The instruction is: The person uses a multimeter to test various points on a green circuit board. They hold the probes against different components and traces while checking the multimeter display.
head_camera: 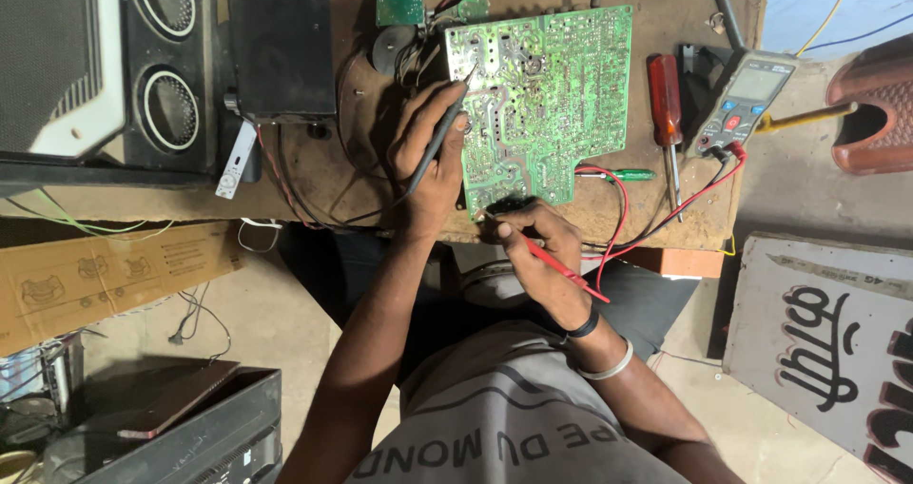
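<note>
Clearly, left hand [430,156] clamps the black probe [439,140], right hand [534,246] the red probe [563,270]; either tip could slip across the green circuit board [547,94], bridging solder points.

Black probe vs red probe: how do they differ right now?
The black probe is in the left hand, tip on the far part of the green circuit board. The red probe is in the right hand, tip at the board's near edge. Black points away from the person; red points back across the board. Both are held like pens.
</note>
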